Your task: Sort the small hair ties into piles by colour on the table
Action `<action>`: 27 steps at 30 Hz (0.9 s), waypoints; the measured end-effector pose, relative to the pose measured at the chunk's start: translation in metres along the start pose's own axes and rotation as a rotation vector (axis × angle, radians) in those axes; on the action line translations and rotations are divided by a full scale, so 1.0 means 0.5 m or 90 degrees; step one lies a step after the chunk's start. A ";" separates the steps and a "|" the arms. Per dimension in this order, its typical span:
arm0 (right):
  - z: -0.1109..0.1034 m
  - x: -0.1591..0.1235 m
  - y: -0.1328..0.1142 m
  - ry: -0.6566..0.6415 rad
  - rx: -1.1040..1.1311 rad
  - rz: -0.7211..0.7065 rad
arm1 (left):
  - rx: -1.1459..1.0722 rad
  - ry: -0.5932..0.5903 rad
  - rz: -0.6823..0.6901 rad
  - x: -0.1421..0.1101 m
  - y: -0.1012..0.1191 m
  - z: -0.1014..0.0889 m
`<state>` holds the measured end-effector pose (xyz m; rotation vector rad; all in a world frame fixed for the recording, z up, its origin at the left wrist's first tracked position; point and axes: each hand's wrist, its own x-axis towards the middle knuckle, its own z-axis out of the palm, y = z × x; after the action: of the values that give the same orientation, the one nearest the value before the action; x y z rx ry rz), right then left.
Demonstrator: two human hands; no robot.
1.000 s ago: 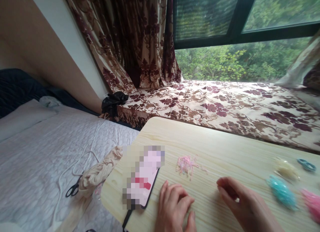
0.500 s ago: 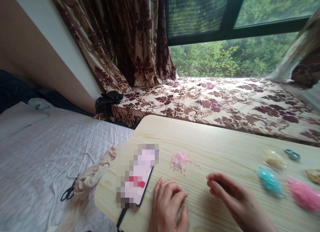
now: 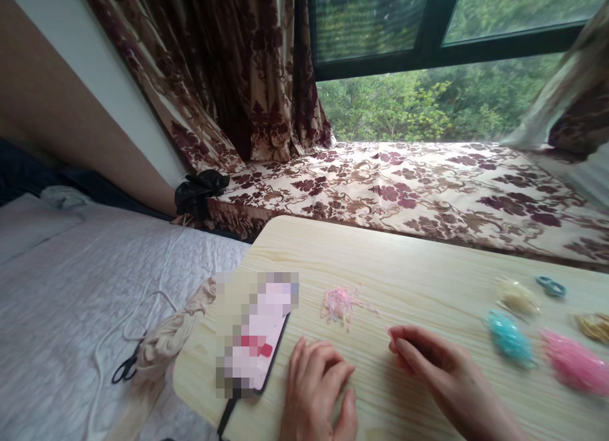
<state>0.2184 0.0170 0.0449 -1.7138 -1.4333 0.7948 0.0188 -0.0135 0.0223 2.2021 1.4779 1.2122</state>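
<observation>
My left hand rests palm down on the wooden table, fingers loosely bent and thumb apart, holding nothing. To its left lies a phone, its screen partly blurred out. My right hand is held just over the table, thumb and fingertips pinched together; anything between them is too small to make out. Beyond both hands, a loose heap of thin pink strands is spread on the wood. Nearest on the right hand's other side sits a clear packet of turquoise strands.
A packet of pink strands, a cream packet, a tan bundle and a blue-grey ring-shaped item lie at the table's right. Left of the table, the bed holds scissors, white cable and beige cloth.
The whole view has shifted slightly. Both hands keep nearly the same pose, the right one still pinched, and the items on the table stay where they were.
</observation>
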 end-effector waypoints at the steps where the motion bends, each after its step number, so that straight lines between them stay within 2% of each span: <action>1: -0.006 0.007 -0.001 -0.016 -0.031 -0.022 | 0.003 -0.003 0.003 0.000 -0.001 -0.001; 4: -0.016 0.025 -0.017 -0.018 -0.125 -0.073 | 0.007 -0.016 0.010 0.001 -0.001 -0.003; 8: -0.022 0.033 -0.039 -0.020 -0.177 -0.086 | -0.004 -0.020 -0.009 0.003 0.003 -0.005; 14: -0.038 0.026 -0.030 -0.015 -0.262 -0.123 | -0.039 -0.014 -0.028 0.004 0.010 -0.005; 27: 0.001 0.102 -0.050 -0.100 -0.321 -0.060 | -0.035 0.001 -0.028 0.006 0.012 -0.003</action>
<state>0.2141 0.0695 0.0659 -1.9617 -1.9293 0.5541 0.0223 -0.0140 0.0285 2.1229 1.4685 1.2266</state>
